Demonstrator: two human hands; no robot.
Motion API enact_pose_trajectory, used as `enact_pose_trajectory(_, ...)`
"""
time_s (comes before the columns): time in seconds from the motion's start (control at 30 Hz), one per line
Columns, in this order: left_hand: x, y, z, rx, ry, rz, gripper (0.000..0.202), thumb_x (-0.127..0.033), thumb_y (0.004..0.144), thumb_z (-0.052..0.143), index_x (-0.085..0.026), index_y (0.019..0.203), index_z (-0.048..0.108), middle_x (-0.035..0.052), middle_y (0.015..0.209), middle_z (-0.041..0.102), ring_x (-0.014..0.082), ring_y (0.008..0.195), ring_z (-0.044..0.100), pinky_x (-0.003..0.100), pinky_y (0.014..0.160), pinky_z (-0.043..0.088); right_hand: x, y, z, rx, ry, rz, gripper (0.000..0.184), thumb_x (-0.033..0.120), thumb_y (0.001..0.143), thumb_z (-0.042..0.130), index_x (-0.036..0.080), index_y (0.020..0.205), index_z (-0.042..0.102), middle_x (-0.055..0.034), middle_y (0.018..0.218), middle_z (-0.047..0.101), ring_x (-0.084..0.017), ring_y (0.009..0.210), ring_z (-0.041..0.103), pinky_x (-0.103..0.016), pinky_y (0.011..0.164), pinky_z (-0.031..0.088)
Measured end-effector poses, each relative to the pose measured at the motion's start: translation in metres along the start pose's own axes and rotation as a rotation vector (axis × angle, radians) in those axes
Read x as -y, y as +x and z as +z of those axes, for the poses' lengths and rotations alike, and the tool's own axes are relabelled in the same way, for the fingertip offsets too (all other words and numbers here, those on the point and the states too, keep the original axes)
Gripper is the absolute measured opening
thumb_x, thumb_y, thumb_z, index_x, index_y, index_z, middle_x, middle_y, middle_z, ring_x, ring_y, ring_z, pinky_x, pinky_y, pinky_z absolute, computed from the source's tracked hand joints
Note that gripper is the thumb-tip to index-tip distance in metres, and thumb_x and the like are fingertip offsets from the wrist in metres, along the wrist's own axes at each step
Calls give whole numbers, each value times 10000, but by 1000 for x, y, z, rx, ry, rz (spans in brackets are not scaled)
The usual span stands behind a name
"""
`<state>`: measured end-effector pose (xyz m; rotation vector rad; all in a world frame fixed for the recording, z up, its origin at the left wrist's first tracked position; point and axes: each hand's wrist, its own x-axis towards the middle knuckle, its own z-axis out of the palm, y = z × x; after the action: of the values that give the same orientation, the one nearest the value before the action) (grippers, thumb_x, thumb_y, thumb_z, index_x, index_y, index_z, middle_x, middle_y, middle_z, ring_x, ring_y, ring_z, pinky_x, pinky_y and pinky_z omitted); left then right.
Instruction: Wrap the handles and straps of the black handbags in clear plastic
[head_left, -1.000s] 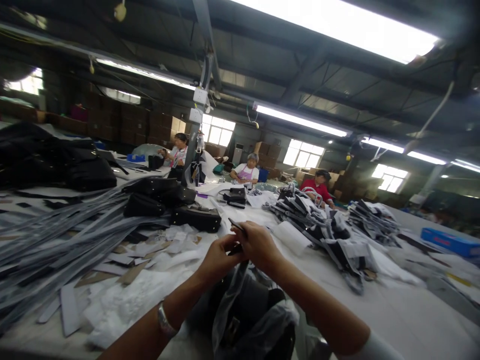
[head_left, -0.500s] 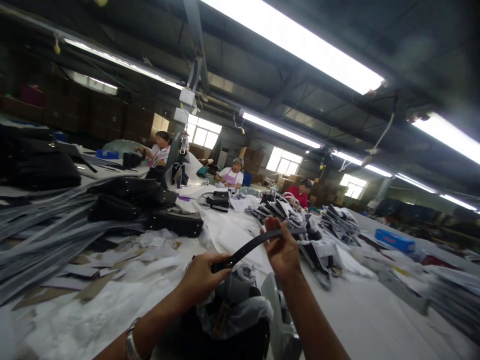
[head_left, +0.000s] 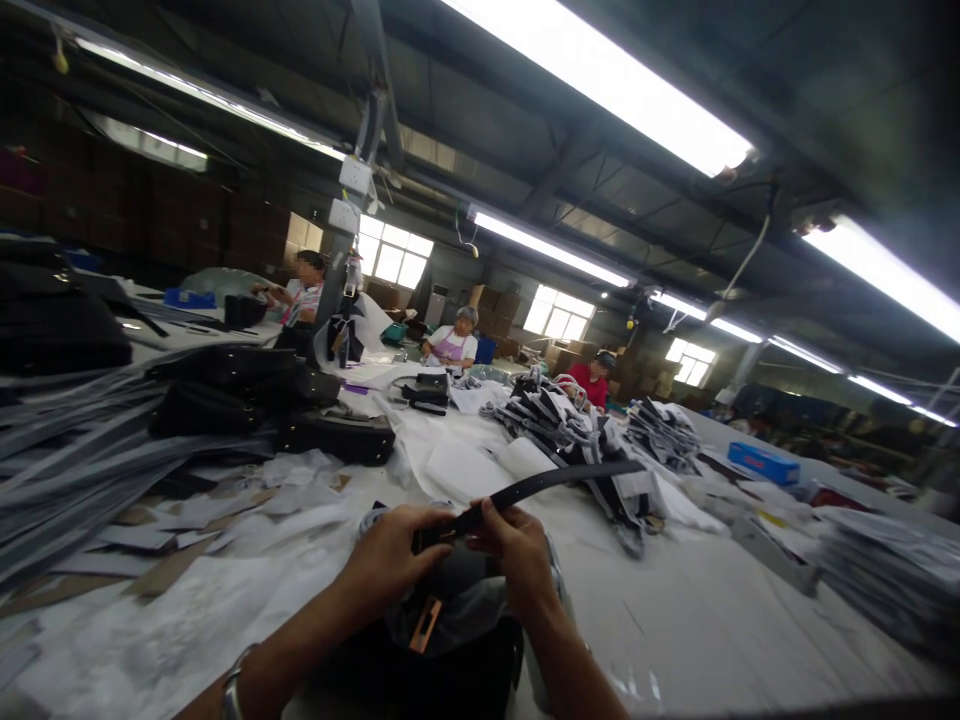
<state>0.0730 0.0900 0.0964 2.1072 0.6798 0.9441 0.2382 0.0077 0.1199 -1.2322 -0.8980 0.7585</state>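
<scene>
A dark strap (head_left: pixel 555 482) with small holes runs between my hands, its loose end reaching up to the right. My left hand (head_left: pixel 394 555) pinches it near a small metal part that looks like a buckle. Close beside, my right hand (head_left: pixel 517 550) grips the same strap between thumb and fingers. Below both hands sits a black bag (head_left: pixel 450 670), partly hidden by my forearms. A gold-coloured metal plate (head_left: pixel 425 625) and thin translucent wrapping (head_left: pixel 469 625) show on the bag's upper part.
Several black bags (head_left: pixel 334 437) lie at the left, by long grey strips (head_left: pixel 67 500) and paper scraps (head_left: pixel 225 535). A heap of wrapped straps (head_left: pixel 555 420) is ahead. A blue box (head_left: pixel 763 463) and stacked sheets (head_left: pixel 885 570) stand right. Several people work beyond.
My right hand has moved down and left along the strap, close to my left hand, and its fingers have closed. The strap's free end now sticks out past it. The view has shifted slightly.
</scene>
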Motion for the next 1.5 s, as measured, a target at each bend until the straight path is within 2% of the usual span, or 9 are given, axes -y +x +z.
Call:
enact_pose_trajectory(0.2,-8,-1,-3,9,-138,-19,407,-272,735,735,-214,1136,705,60,1138,732,265,1070,649,342,960,464,-5,-3,-3,-34,188,101,376,475,726,777,146,903,739,-85,862,767,-199,753,723,-256,599,581)
enact_pose_trajectory(0.43,-11,2,-5,64,-256,-54,312,-381,825,631,-186,1052,719,49,900,745,234,859,685,291,757,511,-4,-11,-7,57,285,140,400,439,755,774,129,1005,733,-101,891,762,-209,790,717,-285,665,585)
enact_pose_trajectory(0.57,-10,0,-5,56,-219,-68,354,-377,759,702,-193,1061,715,49,929,754,249,889,688,301,785,511,-5,-15,-7,95,341,86,363,418,767,773,123,977,745,-93,926,753,-212,840,705,-324,784,572)
enact_pose_trajectory(0.77,-17,-6,-7,182,-140,15,219,-297,780,657,-223,970,738,18,971,767,236,933,686,287,832,496,-11,-15,-3,44,413,60,337,407,730,808,123,902,751,-65,800,741,-204,759,701,-330,751,572)
enact_pose_trajectory(0.97,-13,-7,-11,122,-52,-2,224,-304,786,658,-234,992,711,22,975,765,255,949,691,311,829,502,-10,-18,-5,41,533,78,314,423,757,781,147,904,751,-75,855,755,-205,853,699,-320,826,549)
enact_pose_trajectory(1.13,-16,-7,-13,103,-127,-6,249,-291,786,675,-220,1024,693,38,994,762,254,968,691,311,846,507,-2,-25,-9,133,340,102,302,421,804,733,153,943,749,-84,982,732,-232,962,668,-324,810,547)
enact_pose_trajectory(1.27,-20,-9,-14,113,-184,-5,255,-295,802,667,-198,1038,680,46,985,760,244,958,692,309,848,511,-1,-30,-7,215,132,72,281,381,819,721,154,984,740,-76,940,740,-210,872,686,-301,784,539)
enact_pose_trajectory(1.37,-19,-9,-13,102,-185,-7,281,-304,789,690,-186,1044,678,53,977,754,241,942,691,312,840,512,-4,-31,-6,194,106,64,271,392,838,691,157,966,734,-69,908,745,-196,802,696,-305,769,545)
enact_pose_trajectory(1.5,-17,-10,-11,81,-192,-3,310,-315,769,721,-186,1049,681,51,984,742,235,941,682,307,839,510,-2,-31,-4,189,189,129,321,356,793,734,170,1055,718,-62,932,745,-161,738,691,-265,727,545)
